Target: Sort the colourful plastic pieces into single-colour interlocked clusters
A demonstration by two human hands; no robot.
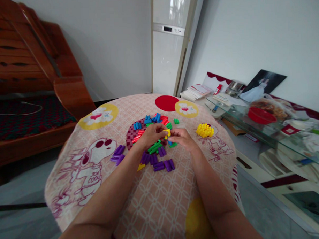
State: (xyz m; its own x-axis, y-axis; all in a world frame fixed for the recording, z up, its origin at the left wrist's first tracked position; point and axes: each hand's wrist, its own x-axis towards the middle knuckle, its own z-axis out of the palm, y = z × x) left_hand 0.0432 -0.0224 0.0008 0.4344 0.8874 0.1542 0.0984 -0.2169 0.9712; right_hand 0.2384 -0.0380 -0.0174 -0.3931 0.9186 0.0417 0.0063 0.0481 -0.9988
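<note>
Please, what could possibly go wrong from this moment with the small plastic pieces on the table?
The small yellow piece at the fingertips of the left hand, with the right hand close by, might slip and drop among the other pieces.

The left forearm reaches across with purple pieces showing on both sides, so it could brush some out of place.

Everything lies on a tablecloth; a tug on it might shift the yellow pile.
</note>
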